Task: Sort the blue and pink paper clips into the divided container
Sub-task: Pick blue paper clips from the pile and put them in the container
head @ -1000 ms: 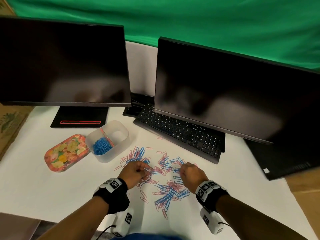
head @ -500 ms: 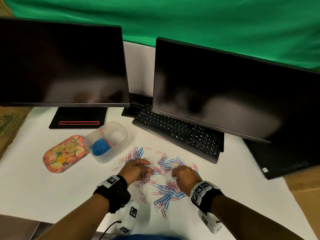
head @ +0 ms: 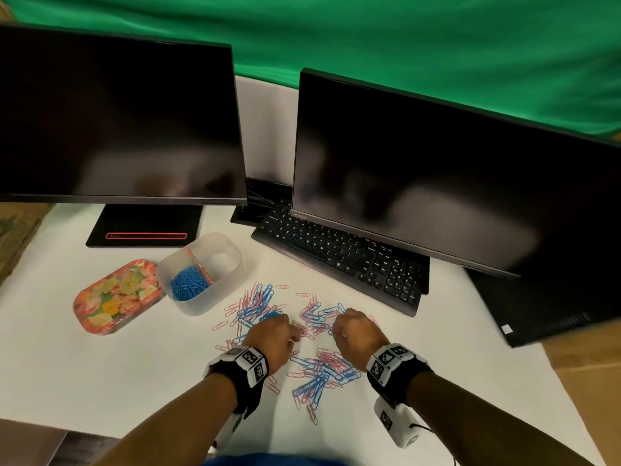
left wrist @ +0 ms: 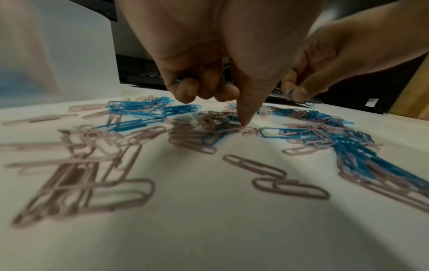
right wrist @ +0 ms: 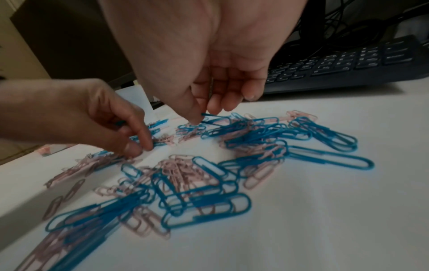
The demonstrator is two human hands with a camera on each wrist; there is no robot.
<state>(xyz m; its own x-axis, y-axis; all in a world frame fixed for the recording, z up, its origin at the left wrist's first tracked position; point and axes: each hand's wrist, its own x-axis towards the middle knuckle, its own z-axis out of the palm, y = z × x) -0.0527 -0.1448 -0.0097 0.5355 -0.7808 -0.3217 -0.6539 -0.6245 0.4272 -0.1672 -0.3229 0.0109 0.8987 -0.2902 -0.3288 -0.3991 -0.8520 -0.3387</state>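
Both hands work the mixed clip pile [head: 302,334] on the white table [head: 100,381], at 6 o'clock from the keyboard [head: 342,253]. The left hand [head: 270,341] has its fingers curled round a few blue clips [left wrist: 183,80], with its thumb tip pressed down into the pile; the right hand [head: 358,338] pinches a blue clip [right wrist: 209,115] between thumb and forefinger, and more clips seem tucked in its palm, count unclear. The divided container [head: 232,260] sits at 10 o'clock from the left hand; its near-left compartment holds blue clips, and the far-right one looks empty. Likely risks: clips are interlocked, so lifting a blue one could drag a pink along into the blue side; the loose handful in the left hand could spill on the way to the container; a quick drop could land over the divider. Hard to see: the head view hides both sets of fingertips behind the knuckles, wrist views are motion-blurred, and pinks read greyish there. The floral tin [head: 116,297] sits just beside the container; whether they touch is unclear.
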